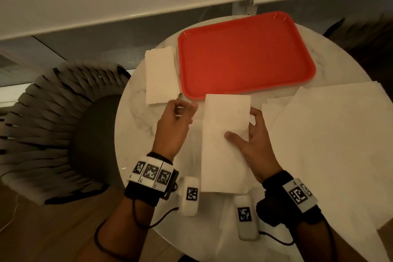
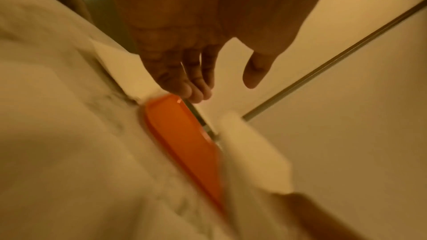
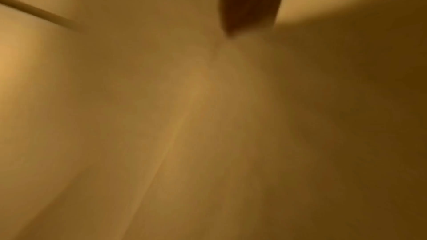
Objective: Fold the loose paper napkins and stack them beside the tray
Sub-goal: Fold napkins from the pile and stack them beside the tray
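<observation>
Pinching folded napkin point(image 1: 223, 144), right hand point(image 1: 255, 140), red tray point(image 1: 244, 55)

Matt paper napkins point(image 1: 225, 144), glossy plastic tray point(image 1: 244, 57), polished marble table point(image 1: 136, 125)

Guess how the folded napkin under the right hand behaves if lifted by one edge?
The folded napkin is thin paper, so it probably droops and may unfold. The right hand pins it with the thumb; likely very light, so it could slide on the smooth table.
</observation>
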### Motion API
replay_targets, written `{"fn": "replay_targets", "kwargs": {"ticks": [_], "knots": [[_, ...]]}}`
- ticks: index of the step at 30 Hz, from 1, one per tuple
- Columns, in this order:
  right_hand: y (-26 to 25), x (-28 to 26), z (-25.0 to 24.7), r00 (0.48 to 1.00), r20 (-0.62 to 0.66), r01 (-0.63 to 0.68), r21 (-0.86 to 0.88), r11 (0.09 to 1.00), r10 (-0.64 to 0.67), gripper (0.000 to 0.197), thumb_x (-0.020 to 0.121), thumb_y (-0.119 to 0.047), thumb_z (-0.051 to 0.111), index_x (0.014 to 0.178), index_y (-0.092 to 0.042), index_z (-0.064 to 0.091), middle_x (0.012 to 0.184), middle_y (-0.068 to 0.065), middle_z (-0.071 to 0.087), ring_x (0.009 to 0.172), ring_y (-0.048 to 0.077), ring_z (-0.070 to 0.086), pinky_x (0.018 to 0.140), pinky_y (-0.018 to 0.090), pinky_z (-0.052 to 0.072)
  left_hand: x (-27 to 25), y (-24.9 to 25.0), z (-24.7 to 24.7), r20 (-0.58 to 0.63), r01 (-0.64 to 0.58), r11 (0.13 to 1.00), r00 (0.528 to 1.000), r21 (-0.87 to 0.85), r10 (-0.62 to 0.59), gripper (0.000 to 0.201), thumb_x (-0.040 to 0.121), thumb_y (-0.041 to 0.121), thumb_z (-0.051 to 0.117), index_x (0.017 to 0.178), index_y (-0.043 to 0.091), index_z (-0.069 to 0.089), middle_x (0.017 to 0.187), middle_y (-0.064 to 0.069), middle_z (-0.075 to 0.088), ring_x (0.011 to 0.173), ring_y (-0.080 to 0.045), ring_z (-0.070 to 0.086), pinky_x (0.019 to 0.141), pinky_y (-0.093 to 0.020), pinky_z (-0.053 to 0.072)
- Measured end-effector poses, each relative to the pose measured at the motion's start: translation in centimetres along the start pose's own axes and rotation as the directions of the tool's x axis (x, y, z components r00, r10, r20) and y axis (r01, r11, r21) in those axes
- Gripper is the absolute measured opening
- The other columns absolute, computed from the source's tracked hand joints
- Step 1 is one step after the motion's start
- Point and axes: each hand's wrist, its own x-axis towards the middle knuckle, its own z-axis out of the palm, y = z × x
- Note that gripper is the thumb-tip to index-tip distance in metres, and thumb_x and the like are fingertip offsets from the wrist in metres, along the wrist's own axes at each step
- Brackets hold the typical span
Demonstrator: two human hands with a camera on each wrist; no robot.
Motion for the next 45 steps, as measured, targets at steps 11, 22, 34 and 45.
{"fn": "replay_targets", "kwargs": {"ticks": [11, 22, 34, 45], "knots": [[1.7, 4.8, 7.6, 1.000, -0.011, -0.009, -0.200, 0.980, 0.007, 0.040, 0.086, -0.016, 0.072, 0.117, -0.027, 0.050, 0.109, -0.004, 0.067, 0.086, 0.009, 0.069, 0.077, 0.025, 0.056, 8.3, -2.7, -7.4, 0.078, 0.121, 0.984, 0.991, -0.134, -0.111, 0.022, 0.093, 0.021, 0.066, 0.103, 0.002, 0.067, 0.094, -0.005, 0.074, 0.081, -0.013, 0.070, 0.071, -0.028, 0.060], [6.3, 6.5, 8.5, 0.993, 0.079, 0.105, -0.931, 0.349, -0.088, 0.046, 0.082, -0.027, 0.068, 0.125, -0.020, 0.056, 0.127, -0.001, 0.051, 0.107, 0.021, 0.051, 0.091, 0.036, 0.048, 23.8, -4.3, -11.0, -0.002, 0.165, 0.985, 0.986, 0.040, -0.165, 0.029, 0.091, 0.030, 0.068, 0.111, 0.010, 0.067, 0.112, -0.010, 0.071, 0.099, -0.027, 0.068, 0.086, -0.040, 0.058], [6.6, 8.3, 9.3, 0.987, 0.107, 0.120, -0.986, 0.114, -0.118, 0.055, 0.065, -0.028, 0.076, 0.117, -0.018, 0.062, 0.105, 0.003, 0.060, 0.086, 0.026, 0.059, 0.067, 0.039, 0.051, 23.2, -6.2, -14.4, -0.067, 0.079, 0.888, 0.996, 0.453, -0.055, 0.045, 0.085, 0.069, 0.045, 0.094, 0.025, 0.055, 0.098, -0.009, 0.069, 0.093, -0.031, 0.065, 0.091, -0.048, 0.053], [5.5, 8.3, 9.7, 0.972, 0.152, 0.184, -0.966, 0.179, -0.180, 0.019, 0.072, -0.032, 0.072, 0.087, -0.020, 0.069, 0.096, 0.000, 0.059, 0.090, 0.025, 0.052, 0.074, 0.033, 0.031, 9.4, -10.5, -9.4, 0.285, -0.137, 0.864, 0.958, 0.485, -0.008, 0.044, 0.077, 0.044, 0.077, 0.115, 0.026, 0.062, 0.112, 0.006, 0.055, 0.106, -0.014, 0.053, 0.095, -0.030, 0.046]]}}
